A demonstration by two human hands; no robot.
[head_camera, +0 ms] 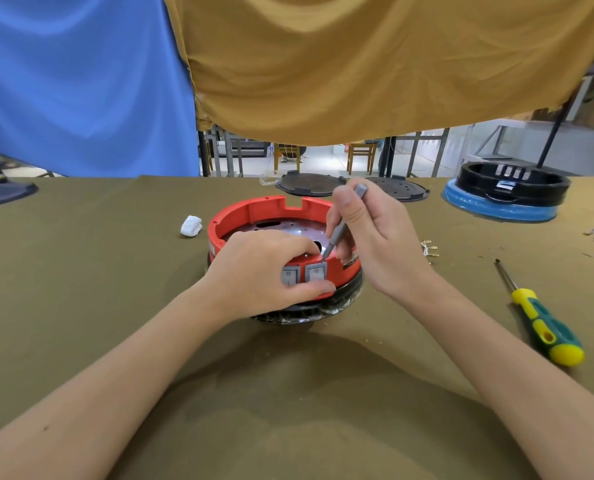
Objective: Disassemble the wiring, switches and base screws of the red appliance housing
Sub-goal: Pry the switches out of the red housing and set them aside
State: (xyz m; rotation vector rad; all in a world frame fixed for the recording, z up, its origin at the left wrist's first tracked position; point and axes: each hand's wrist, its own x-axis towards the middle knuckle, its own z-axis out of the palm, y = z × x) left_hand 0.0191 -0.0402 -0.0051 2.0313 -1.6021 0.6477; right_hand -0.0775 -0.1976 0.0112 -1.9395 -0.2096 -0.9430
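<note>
Your left hand [264, 268] grips the near wall of the red housing [254, 216] at mid-worktop [81, 289], fingers curled around its two grey switches [304, 276]. Your right hand [375, 233] pinches a thin grey tool [340, 227], its tip at the right switch's top edge.

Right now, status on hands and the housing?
Left hand grips red housing at the switches. Right hand holds grey tool, tip at right switch's top edge. Nothing in the way.
</note>
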